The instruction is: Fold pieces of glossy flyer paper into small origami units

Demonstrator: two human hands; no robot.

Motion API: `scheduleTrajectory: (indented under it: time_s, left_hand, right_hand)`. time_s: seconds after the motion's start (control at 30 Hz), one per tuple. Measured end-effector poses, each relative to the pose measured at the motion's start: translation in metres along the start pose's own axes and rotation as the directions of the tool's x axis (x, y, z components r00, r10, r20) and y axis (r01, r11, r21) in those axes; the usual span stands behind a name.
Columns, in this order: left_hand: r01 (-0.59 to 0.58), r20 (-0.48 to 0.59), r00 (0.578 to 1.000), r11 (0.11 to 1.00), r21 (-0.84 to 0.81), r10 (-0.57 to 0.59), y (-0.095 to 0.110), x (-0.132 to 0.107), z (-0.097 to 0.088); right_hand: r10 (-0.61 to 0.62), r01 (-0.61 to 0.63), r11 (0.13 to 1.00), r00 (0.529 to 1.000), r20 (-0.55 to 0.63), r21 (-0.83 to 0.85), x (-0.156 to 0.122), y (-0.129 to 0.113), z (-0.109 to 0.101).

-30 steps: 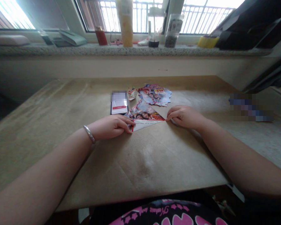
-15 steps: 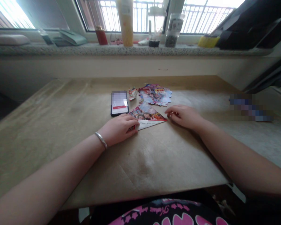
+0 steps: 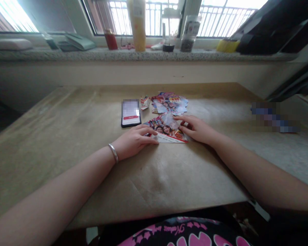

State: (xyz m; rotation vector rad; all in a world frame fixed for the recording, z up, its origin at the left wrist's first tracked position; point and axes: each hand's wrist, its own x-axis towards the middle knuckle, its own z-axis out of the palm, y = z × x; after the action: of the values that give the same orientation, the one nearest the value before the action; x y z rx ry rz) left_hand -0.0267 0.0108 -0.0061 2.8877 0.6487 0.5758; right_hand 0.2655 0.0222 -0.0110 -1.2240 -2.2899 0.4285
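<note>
A folded colourful printed paper [image 3: 166,130] lies on the brown paper-covered table [image 3: 66,136]. My left hand [image 3: 133,140], with a silver bracelet at the wrist, rests on the paper's left end, fingers stretched flat along its lower edge. My right hand [image 3: 196,129] lies on the paper's right end, fingers extended and pressing the fold. Just behind lies a pile of similar printed papers [image 3: 170,103]. A phone [image 3: 130,113] with a lit screen sits to the left of the folded paper.
A small folded paper piece [image 3: 145,102] lies beside the pile. The stone windowsill [image 3: 66,54] behind the table carries a yellow bottle [image 3: 138,24], a red cup [image 3: 110,39], jars and a green case [image 3: 79,41]. A dark bag [image 3: 277,27] leans at the right.
Both hands have shifted along the folded paper. The paper has turned so its lower edge lies more level, and the right hand has moved up onto it with fingers spread.
</note>
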Motion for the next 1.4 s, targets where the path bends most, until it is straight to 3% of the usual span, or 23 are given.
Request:
scheduleTrajectory:
  time_s: [0.17,0.4,0.57,0.67,0.83,1.03,1.23,1.4]
  left_hand:
    - [-0.021,0.079,0.997,0.999,-0.027,0.023,0.004,0.001,-0.002]
    - [-0.039,0.065,0.997,0.999,-0.027,0.041,0.005,0.003,-0.004]
    - [-0.012,0.095,0.995,0.999,0.033,0.009,0.005,0.001,-0.005]
    - [0.035,0.105,0.994,0.996,0.084,-0.043,0.005,-0.001,-0.006]
    - [0.084,0.155,0.982,0.985,0.152,-0.108,0.006,0.0,-0.007]
    - [0.108,0.134,0.981,0.969,0.224,-0.14,0.004,-0.001,-0.007]
    - [0.027,0.074,0.996,0.98,0.195,-0.042,0.007,0.001,-0.01]
    - [-0.061,0.132,0.99,0.992,0.109,0.046,0.01,0.001,-0.009]
  right_hand:
    - [-0.029,0.031,0.997,0.999,-0.024,0.077,0.001,-0.005,0.003]
    - [0.055,-0.048,0.998,0.963,-0.263,0.034,0.0,-0.005,0.001]
    - [-0.026,0.008,0.997,0.968,-0.25,-0.073,-0.001,0.001,-0.005]
    - [-0.134,0.084,0.971,0.968,-0.214,-0.225,-0.002,0.006,-0.011]
    - [-0.312,0.275,0.875,0.95,-0.03,-0.398,-0.004,0.007,-0.022]
    - [-0.492,0.495,0.794,0.864,0.105,-0.352,-0.004,-0.005,-0.02]
    - [-0.425,0.459,0.788,0.888,0.177,-0.409,-0.007,-0.029,-0.007]
    - [-0.314,0.379,0.819,0.925,0.215,-0.432,-0.007,-0.043,0.001]
